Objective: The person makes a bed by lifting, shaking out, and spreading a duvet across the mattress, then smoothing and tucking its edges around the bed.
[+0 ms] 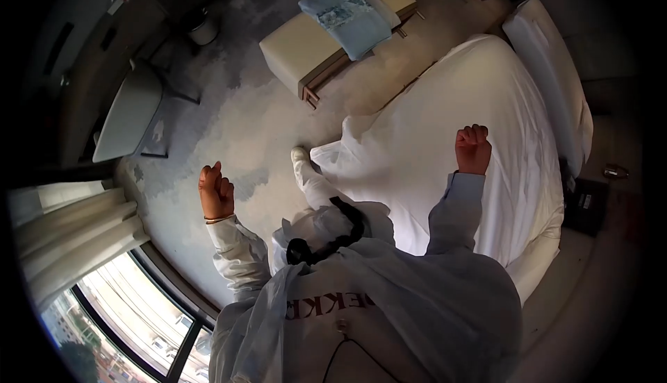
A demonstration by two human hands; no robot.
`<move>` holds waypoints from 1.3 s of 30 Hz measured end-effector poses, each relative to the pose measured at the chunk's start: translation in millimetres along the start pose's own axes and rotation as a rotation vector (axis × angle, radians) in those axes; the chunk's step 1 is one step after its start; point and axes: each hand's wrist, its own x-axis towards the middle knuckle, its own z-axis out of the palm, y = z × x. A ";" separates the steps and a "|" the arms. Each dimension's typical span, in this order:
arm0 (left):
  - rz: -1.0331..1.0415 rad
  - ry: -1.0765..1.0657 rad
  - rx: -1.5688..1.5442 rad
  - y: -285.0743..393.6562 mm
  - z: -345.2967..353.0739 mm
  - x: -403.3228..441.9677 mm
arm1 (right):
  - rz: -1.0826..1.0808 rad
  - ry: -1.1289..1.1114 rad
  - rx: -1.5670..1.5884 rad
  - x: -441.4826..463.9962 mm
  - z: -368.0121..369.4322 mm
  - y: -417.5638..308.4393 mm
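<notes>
My left hand (217, 192) is raised over the carpet, its fingers curled into a fist with nothing showing in it. A thin band circles that wrist. My right hand (473, 150) is also a closed fist, held above the bed, which is covered by a white sheet (431, 168). No thing shows in its fingers either. Both hands appear apart from the sheet. The sheet hangs loosely over the bed's side, with a bunched edge near my foot. At the bed's head a white pillow (549, 77) leans.
A cream bench (292, 50) with a blue folded cloth (351, 22) stands beyond the bed's foot. A chair (128, 115), a bin (203, 29), curtains (76, 227) and a window (132, 300) are at the left. My shoe (299, 154) rests on the carpet (236, 133).
</notes>
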 end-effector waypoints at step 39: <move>-0.726 -0.403 0.188 -276.8 580.8 393.7 | -0.443 0.494 -0.546 422.1 44.0 -164.4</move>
